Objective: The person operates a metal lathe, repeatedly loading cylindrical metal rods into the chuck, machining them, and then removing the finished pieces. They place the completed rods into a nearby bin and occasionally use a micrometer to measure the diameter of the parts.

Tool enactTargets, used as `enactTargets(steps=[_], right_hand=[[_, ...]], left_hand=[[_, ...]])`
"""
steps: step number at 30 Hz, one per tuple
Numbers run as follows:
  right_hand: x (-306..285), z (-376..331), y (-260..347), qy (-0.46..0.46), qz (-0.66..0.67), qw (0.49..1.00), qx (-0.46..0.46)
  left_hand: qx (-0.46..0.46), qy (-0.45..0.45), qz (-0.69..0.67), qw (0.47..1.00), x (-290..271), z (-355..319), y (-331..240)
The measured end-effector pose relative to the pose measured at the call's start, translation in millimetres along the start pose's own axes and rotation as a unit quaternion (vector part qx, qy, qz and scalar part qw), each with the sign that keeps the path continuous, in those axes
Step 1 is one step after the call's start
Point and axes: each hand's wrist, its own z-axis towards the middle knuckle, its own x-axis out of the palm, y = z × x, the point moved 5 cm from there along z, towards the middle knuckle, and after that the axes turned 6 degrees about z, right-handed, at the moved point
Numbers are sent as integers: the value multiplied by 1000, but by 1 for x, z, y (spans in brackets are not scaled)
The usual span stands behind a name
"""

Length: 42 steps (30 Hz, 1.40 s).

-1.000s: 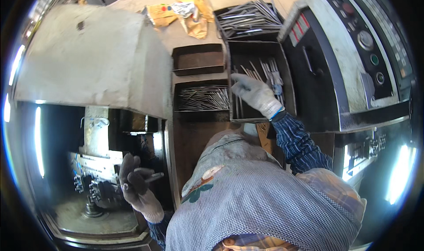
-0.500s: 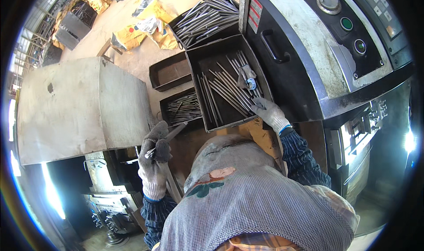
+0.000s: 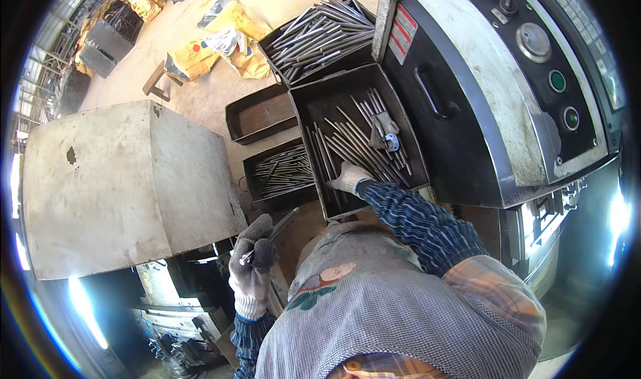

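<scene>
The left hand [image 3: 254, 262], at seven o'clock, was closed round a grey rod [image 3: 286, 223] pointing between one and two. The right hand [image 3: 348, 177], near the tray's [image 3: 319, 99] six o'clock side, met slim, straight tray rods [image 3: 357, 145]; I cannot tell its grip.

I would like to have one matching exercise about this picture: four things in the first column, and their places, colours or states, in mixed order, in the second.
Column one:
1. left hand
2. right hand
3. yellow bags
4. handle

Column two:
A. on the floor
B. black, on a machine
C. gripping a metal rod
D. at a tray of rods

Right pairs: 1-C, 2-D, 3-A, 4-B.
</scene>
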Motion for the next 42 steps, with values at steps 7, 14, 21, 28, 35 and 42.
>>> enactTargets(steps=[7, 14, 21, 28, 35, 42], right_hand=[[56, 81, 3, -27, -106, 993, 43], [135, 187, -30, 16, -225, 974, 9], [69, 119, -11, -104, -39, 990, 91], [82, 126, -12, -81, -26, 991, 107], [70, 101, -1, -107, 26, 989, 96], [88, 135, -9, -118, -41, 988, 89]], left_hand=[[-69, -39, -31, 996, -24, 6, 25], [-76, -31, 0, 997, -27, 28, 28], [-57, -6, 6, 998, -13, 49, 30], [-61, 0, 16, 998, -12, 52, 30], [-66, -23, -16, 997, -20, 41, 35], [-78, -53, -17, 995, -32, 27, 37]])
